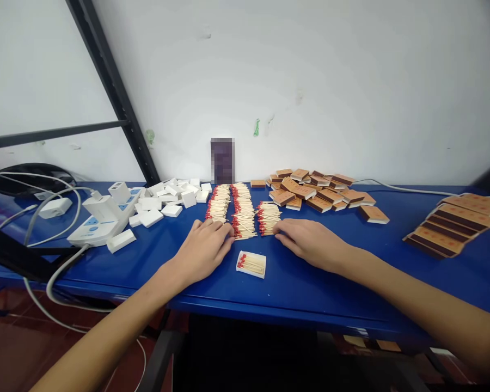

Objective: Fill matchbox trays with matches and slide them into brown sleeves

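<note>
Rows of red-tipped matches [242,209] lie on the blue table [310,288]. My left hand [206,247] rests palm down at the near end of the left rows, fingers bent and touching the matches. My right hand [310,242] lies flat by the shorter right row [267,218], fingertips against it. Between my hands sits a white inner tray [251,264] partly filled with matches. Neither hand visibly grips anything.
Empty white trays [167,198] are heaped at the left beside a white power strip [102,218] and cables. Brown matchbox sleeves [318,193] pile up behind the right hand, and flat sleeves [453,226] are stacked at far right. A black frame [114,92] leans on the wall.
</note>
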`<state>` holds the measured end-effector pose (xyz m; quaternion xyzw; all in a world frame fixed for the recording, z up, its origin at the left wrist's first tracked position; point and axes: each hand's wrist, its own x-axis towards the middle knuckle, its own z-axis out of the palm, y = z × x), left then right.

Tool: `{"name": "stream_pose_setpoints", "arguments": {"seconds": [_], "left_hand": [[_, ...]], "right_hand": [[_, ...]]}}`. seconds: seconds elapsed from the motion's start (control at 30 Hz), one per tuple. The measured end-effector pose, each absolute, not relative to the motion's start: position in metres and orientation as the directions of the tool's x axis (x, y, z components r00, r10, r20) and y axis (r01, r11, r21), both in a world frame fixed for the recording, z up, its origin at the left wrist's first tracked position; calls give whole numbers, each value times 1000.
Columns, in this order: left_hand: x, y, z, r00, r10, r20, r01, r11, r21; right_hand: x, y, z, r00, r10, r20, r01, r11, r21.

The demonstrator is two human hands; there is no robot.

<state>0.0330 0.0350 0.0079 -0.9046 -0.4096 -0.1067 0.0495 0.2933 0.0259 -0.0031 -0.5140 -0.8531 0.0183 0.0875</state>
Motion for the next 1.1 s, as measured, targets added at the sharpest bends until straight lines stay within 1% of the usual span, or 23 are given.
{"name": "stream_pose_setpoints", "arguments": {"seconds": [0.1, 0.27, 0.33, 0.47, 0.63, 0.8, 0.87, 0.93, 1.03, 1.1], "left_hand": [[30, 37, 5, 646, 733, 213, 755, -655, -36], [30, 37, 2, 662, 716, 221, 738, -674, -29], [29, 35, 4, 665, 706, 244, 727, -687, 4], [31, 24, 16, 671, 689, 273, 690, -716, 111], [34, 12, 25, 741, 640, 204, 625, -768, 138], [30, 12, 19, 721, 660, 208, 634, -751, 184], [29, 12, 16, 723, 662, 198, 636, -749, 185], [30, 10, 13, 731, 659, 180, 635, -752, 176], [34, 7, 12, 737, 656, 165, 633, -755, 174], [34, 8, 15, 742, 648, 171, 627, -762, 165]], "right_hand": [[290, 28, 0, -438, 891, 116, 881, 452, -143], [287, 23, 5, -397, 915, 72, 897, 404, -182], [287, 20, 5, -398, 915, 67, 899, 403, -171], [288, 19, 0, -419, 904, 81, 887, 427, -177], [289, 19, -2, -426, 899, 105, 873, 439, -215], [278, 3, 13, -428, 892, 145, 823, 451, -347], [269, -5, 18, -453, 881, 137, 787, 467, -403], [261, -11, 20, -485, 867, 113, 762, 482, -432], [258, -10, 19, -487, 869, 86, 776, 475, -415], [264, -2, 17, -430, 897, 105, 824, 437, -362]]}}
